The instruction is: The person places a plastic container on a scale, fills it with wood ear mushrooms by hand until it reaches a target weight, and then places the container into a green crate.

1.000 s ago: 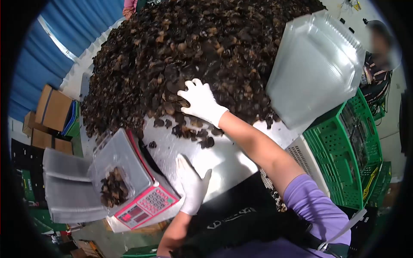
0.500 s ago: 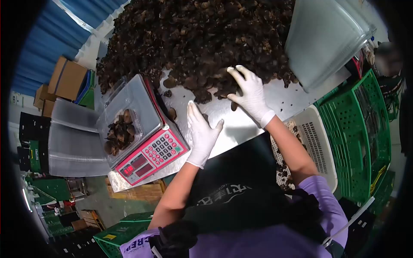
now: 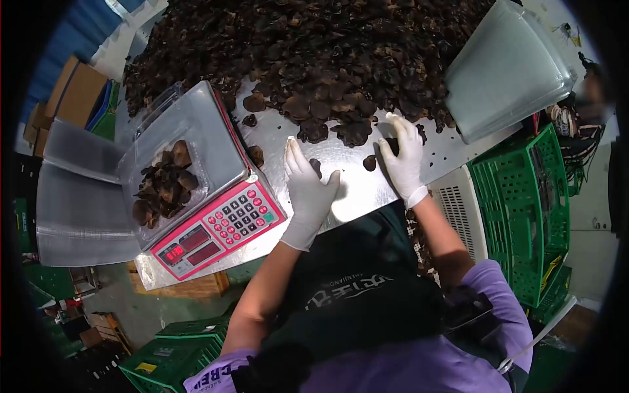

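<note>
A big heap of dark dried mushrooms (image 3: 308,52) covers the far part of a steel table (image 3: 347,187). My left hand (image 3: 306,193), in a white glove, lies flat and open on the bare steel near the front edge. My right hand (image 3: 403,157), also gloved, rests on the table at the heap's near edge, fingers curled over a few loose pieces (image 3: 370,162). A red and silver scale (image 3: 219,229) stands to the left. On it sits an open clear plastic box (image 3: 167,173) with a small pile of mushrooms inside.
A stack of clear plastic boxes (image 3: 508,72) stands at the table's right end. Green crates (image 3: 527,209) and a white basket (image 3: 458,209) are at the right. More clear boxes (image 3: 75,190) lie left of the scale, cardboard cartons (image 3: 72,92) beyond. Another person (image 3: 580,111) is at far right.
My right hand has drawn back from the heap toward the table's front edge, dragging loose pieces along. My left hand has stayed flat on the steel. The view has shifted.
</note>
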The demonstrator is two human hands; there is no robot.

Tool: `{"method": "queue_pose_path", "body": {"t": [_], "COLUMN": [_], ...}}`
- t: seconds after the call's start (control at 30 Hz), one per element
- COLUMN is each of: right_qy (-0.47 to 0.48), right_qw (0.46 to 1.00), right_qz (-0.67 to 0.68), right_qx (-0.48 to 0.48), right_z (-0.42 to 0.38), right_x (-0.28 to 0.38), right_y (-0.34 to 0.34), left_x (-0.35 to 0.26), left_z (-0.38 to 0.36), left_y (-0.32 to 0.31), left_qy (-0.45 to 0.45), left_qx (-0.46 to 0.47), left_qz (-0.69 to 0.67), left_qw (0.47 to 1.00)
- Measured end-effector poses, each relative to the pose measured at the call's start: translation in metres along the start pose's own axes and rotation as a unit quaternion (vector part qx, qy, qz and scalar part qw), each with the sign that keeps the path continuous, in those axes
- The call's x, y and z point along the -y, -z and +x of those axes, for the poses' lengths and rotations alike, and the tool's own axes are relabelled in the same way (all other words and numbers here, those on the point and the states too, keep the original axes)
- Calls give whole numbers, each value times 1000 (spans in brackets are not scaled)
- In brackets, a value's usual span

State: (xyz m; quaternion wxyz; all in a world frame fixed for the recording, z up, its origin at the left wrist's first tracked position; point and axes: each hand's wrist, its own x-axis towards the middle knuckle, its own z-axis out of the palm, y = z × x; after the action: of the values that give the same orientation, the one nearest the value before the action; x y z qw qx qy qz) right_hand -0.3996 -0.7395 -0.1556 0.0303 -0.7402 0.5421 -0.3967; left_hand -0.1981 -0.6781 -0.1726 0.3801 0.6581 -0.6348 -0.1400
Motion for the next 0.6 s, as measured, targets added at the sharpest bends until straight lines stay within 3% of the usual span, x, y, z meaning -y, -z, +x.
{"method": "queue_pose_path", "body": {"t": [0.13, 0.27, 0.33, 0.4, 0.5, 0.6], "right_qy": [85, 98, 75, 111, 216, 117], "right_qw": [996, 989, 996, 992, 960, 974], "right_qz": [4, -93, -35, 46, -91, 37], "right_qx": [7, 55, -16, 28, 152, 190], "right_z": [1, 30, 56, 84, 99, 107], "right_x": [31, 36, 41, 68, 86, 72], "right_y": [-4, -26, -34, -36, -89, -94], "left_x": [1, 1, 6, 5, 9, 9], "left_z": [2, -2, -1, -1, 2, 1], "left_y": [0, 1, -4, -5, -7, -5], "left_qy": [14, 13, 5, 5, 15, 19], "left_qx": [-6, -13, -22, -23, -15, -7], "left_qz": [-19, -31, -41, -41, -48, -26], "left_qw": [1000, 999, 999, 999, 999, 999]}}
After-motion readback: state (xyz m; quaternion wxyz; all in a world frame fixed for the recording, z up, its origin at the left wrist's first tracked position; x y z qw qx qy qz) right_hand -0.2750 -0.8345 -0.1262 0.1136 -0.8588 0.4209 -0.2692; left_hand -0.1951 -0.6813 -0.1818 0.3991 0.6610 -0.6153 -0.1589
